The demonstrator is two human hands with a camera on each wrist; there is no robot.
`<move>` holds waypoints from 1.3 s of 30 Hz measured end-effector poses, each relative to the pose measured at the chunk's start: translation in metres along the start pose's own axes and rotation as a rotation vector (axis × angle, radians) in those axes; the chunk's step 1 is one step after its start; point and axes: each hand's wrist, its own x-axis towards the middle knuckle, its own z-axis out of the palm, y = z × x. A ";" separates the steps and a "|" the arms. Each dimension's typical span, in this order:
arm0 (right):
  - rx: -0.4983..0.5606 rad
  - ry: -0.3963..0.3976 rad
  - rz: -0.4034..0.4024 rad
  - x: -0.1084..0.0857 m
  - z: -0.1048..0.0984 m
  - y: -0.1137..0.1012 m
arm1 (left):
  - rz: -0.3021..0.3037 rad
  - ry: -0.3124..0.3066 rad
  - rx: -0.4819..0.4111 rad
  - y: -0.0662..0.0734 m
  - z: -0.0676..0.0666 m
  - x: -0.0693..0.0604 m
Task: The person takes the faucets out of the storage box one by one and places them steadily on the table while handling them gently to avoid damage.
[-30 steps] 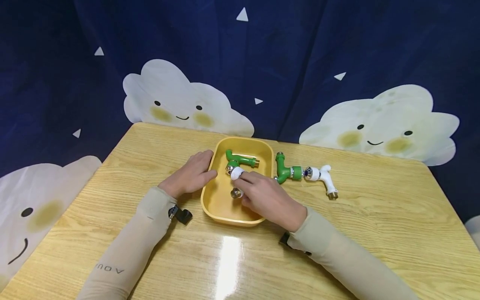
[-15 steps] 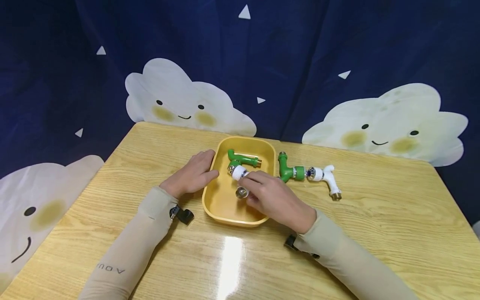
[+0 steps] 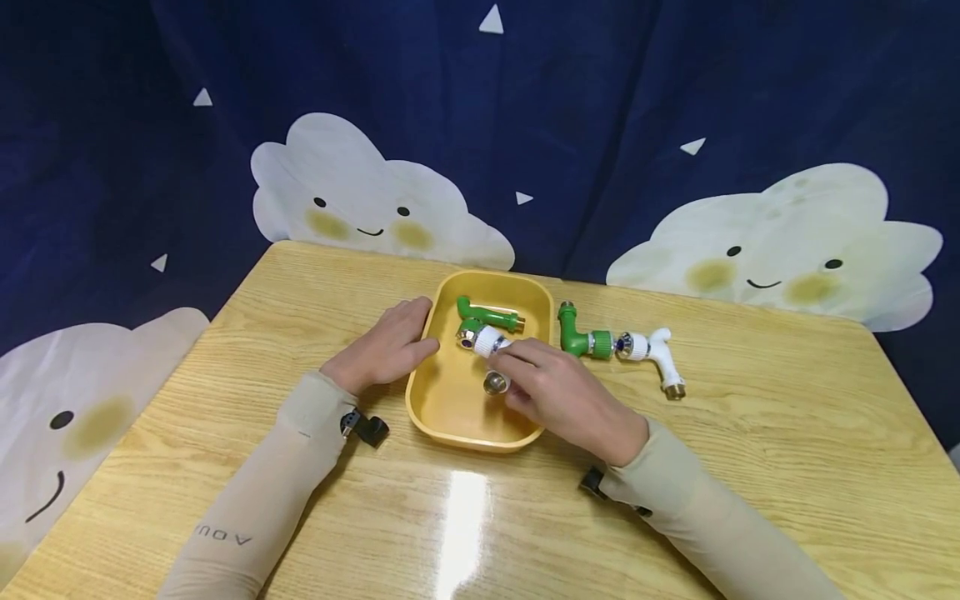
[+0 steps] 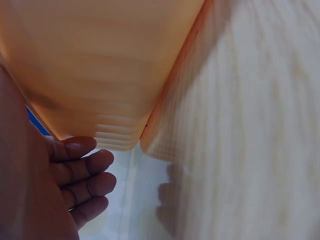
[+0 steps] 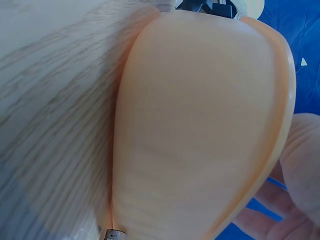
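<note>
My right hand [image 3: 566, 396] reaches over the near right rim of the yellow tray [image 3: 468, 442] and grips a white tap [image 3: 491, 340] inside it; the fingers cover much of the tap, and its metal end shows below them. A green tap [image 3: 491, 317] lies in the far part of the tray. With fingers relaxed, my left hand [image 3: 386, 346] rests against the left rim. The left wrist view shows the left fingers [image 4: 92, 170] beside the tray's outer wall [image 4: 100, 65]. In the right wrist view the tray wall [image 5: 195, 115] hides what the right hand [image 5: 300, 185] holds.
Right of the tray on the wooden table [image 3: 750, 467] lie another green tap [image 3: 573, 337] and a white tap [image 3: 660, 358], end to end. Behind the table hangs a dark blue curtain [image 3: 570, 100] with cloud prints.
My right hand has moved slightly to the right within the tray, and the white tap has shifted right with it. My left hand stays at the left rim.
</note>
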 end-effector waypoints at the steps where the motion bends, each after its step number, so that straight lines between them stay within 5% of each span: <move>1: -0.001 0.003 -0.004 -0.001 0.000 0.000 | 0.000 -0.001 -0.001 0.000 0.000 0.000; 39: -0.012 0.180 -0.168 -0.021 -0.013 0.012 | -0.030 -0.015 -0.004 0.004 -0.001 -0.001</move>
